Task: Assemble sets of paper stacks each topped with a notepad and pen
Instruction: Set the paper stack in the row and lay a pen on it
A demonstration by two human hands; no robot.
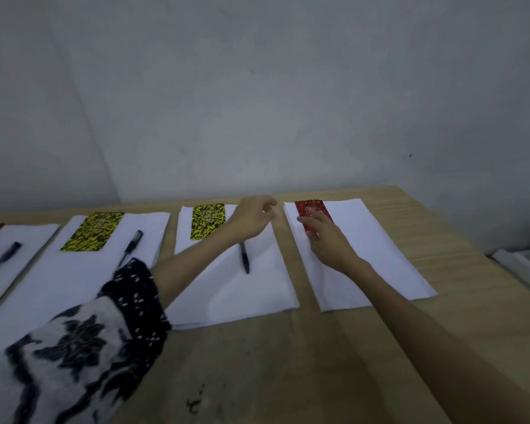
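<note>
Three paper stacks to the left are already lying complete on the wooden table (380,347), each carrying a notepad and a pen, while the rightmost paper stack (374,255) is holding only the red notepad (314,214) at its far left corner and is lacking a pen. The right hand (328,240) is resting with fairly straight fingers on that notepad, seemingly seating it, and the left hand (253,218) is hovering loosely curled over the neighbouring stack, whether pinching anything being impossible to tell. The cover print is looking too blurred to read
</note>
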